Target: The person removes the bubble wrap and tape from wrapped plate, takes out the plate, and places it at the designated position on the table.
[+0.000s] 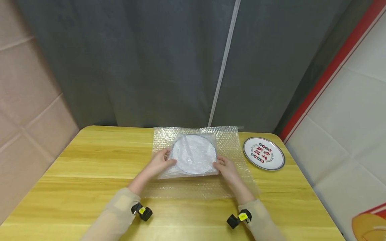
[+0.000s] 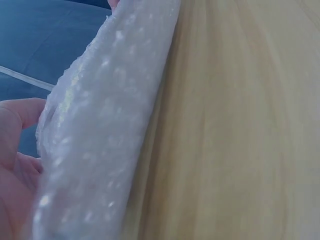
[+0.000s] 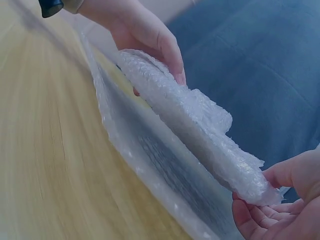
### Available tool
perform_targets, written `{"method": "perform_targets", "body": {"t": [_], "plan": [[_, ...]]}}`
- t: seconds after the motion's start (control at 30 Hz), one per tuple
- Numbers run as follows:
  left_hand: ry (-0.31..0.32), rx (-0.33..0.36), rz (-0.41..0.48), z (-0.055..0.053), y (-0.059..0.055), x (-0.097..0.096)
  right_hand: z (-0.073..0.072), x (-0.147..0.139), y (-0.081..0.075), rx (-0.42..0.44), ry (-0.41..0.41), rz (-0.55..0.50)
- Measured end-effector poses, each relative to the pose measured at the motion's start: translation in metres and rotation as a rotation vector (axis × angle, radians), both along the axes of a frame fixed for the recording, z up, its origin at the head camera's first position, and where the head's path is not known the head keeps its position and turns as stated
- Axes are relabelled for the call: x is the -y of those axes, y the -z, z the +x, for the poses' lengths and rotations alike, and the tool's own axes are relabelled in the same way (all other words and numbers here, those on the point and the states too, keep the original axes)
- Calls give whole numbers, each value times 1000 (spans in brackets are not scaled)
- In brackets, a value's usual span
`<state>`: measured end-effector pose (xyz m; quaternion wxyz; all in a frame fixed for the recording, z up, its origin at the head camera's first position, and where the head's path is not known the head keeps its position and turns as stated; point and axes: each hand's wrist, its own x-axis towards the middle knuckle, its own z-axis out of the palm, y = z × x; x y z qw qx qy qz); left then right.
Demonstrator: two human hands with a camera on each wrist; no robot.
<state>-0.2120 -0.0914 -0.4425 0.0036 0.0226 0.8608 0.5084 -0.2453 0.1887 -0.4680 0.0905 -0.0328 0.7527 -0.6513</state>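
Observation:
Both hands hold a plate wrapped in bubble wrap [image 1: 194, 154], its round dark rim showing through the clear layers. My left hand [image 1: 159, 162] grips its left side, thumb on top and fingers partly hidden beneath. At the opposite side, my right hand [image 1: 226, 167] pinches the wrapped edge between thumb and fingers. In the right wrist view the wrapped bundle [image 3: 185, 120] is raised over the sheet, with the right hand [image 3: 295, 195] at its near end and the left hand [image 3: 145, 35] at the far end. Under it, a bubble wrap sheet [image 1: 227, 140] lies spread on the table.
A white plate [image 1: 263, 154] with red characters and a dark rim lies right of the sheet, near the table's right edge. The wooden table [image 1: 99, 160] meets a grey curtain [image 1: 150, 67] at the back. Light cloth or panels stand at both sides.

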Motion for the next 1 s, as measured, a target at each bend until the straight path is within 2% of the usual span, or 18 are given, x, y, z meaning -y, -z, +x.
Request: {"method": "perform_targets", "body": {"t": [0.3, 0.67, 1.0], "plan": [[7, 10, 33, -5, 13, -7, -3, -7, 9, 5, 9, -26], [10, 8, 25, -5, 17, -11, -4, -11, 10, 5, -8, -25], [6, 29, -24, -6, 22, -13, -3, -15, 8, 26, -35, 6]]}}
